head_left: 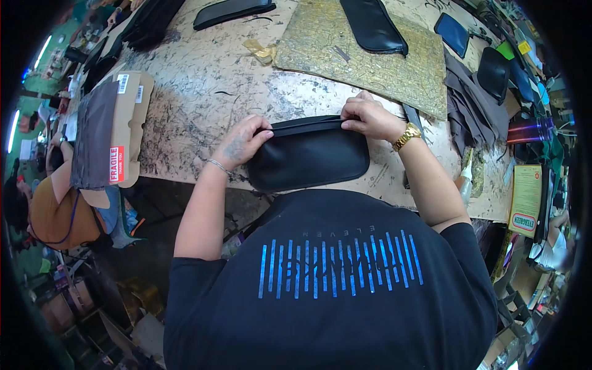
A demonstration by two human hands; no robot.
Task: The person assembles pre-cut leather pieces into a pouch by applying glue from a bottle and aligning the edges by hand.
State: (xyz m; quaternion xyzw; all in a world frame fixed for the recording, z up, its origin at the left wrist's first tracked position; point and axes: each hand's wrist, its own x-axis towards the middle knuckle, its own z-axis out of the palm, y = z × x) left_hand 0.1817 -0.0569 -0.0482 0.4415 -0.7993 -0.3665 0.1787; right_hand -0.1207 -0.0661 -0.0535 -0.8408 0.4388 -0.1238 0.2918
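Note:
A black leather-like pouch [311, 157] lies at the table's near edge, right in front of my body. My left hand [245, 140] pinches the left end of its folded top edge, thumb on the near side. At the right end of that same edge, my right hand [373, 117] grips the fold between thumb and fingers. The strip along the top, which looks like the pouch's opening, runs taut between both hands. What lies under the fingertips is hidden.
A worn yellowish board [364, 77] bears another black pouch [373, 28]. Left is a cardboard box [132, 129] with dark sheets and a FRAGILE label. Dark cloth [472, 105], a bottle [465, 179] and an EVERGREEN box [526, 197] are at right. Another person [61, 216] sits left.

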